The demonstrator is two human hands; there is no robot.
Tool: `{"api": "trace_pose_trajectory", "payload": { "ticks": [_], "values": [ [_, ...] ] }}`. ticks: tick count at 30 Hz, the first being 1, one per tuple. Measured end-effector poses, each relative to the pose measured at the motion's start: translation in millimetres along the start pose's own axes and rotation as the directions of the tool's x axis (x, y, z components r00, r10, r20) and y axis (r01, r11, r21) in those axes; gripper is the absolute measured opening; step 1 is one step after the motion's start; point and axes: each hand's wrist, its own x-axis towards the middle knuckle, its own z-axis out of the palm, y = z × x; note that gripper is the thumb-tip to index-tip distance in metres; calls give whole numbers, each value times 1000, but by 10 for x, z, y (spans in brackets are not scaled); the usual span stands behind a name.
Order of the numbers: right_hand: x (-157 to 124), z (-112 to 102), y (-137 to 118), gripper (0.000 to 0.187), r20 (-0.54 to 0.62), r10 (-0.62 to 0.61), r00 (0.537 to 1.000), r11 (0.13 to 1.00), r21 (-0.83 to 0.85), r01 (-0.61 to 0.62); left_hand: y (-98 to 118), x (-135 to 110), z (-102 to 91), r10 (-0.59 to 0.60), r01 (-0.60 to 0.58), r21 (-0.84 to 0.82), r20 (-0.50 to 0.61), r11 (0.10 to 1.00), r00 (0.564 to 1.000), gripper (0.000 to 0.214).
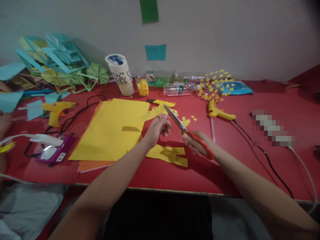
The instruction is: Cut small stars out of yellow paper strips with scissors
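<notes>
In the head view, my left hand [157,129] is closed, its fingers pinching a yellow paper strip [154,113] that points away to the left. My right hand [194,142] grips scissors [201,143] with red handles; their blades point up and left, the tips close to the strip's upper end. Whether the blades touch the paper, I cannot tell. Beneath my left wrist lie more yellow paper strips [172,155]. Small yellow paper stars [185,121] are scattered just beyond the blades, near a yellow utility knife [163,102].
Yellow sheets [112,130] cover orange ones at left. Behind stand a white tumbler [121,76], a cup of yellow pieces [142,86] and plastic bottles [178,89]. Glue guns [221,112] with cords lie both sides, a purple power strip [56,150] at left. Another person's hand [4,123] shows far left.
</notes>
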Motion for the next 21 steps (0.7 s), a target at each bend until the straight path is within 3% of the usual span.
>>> {"api": "trace_pose_trajectory", "payload": {
  "ticks": [6, 10, 21],
  "values": [
    [1, 14, -12, 48, 18, -6, 1000, 998, -64, 7, 97, 23, -69, 214, -204, 75, -167, 976, 962, 46],
    [-12, 15, -16, 48, 21, -22, 1000, 997, -74, 24, 153, 33, -110, 258, -230, 139, -242, 963, 935, 50],
    [-3, -22, 8, 49, 27, 22, 999, 988, -151, -18, 185, 48, -203, 306, -239, 253, -274, 938, 912, 35]
  ]
}}
